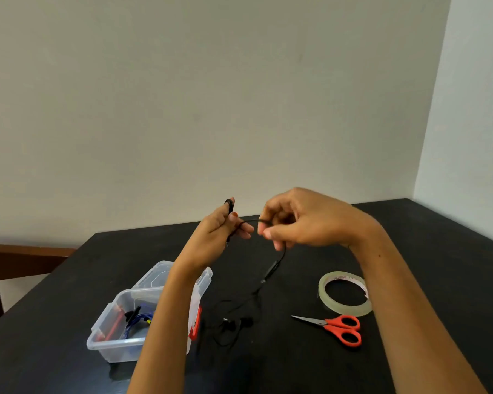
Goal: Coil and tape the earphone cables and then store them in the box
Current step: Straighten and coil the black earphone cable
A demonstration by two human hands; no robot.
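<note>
Head view, left hand (219, 231): gripping black earphone cable (271, 273), looped round raised finger.
Beside it, right hand (296, 223): pinching same cable.
Cable's end: earbuds (236, 322) lying on table (282, 365).
Clear box (108, 345): open, under left forearm.
Right side: tape (345, 308), scissors (339, 328).

Black table (296, 365) bears a clear box (108, 345), tape roll (350, 308), red scissors (334, 325), and seemingly black earbuds (236, 324).

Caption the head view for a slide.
Left hand and right hand coil a black earphone cable; box, tape, scissors wait on table.
</note>
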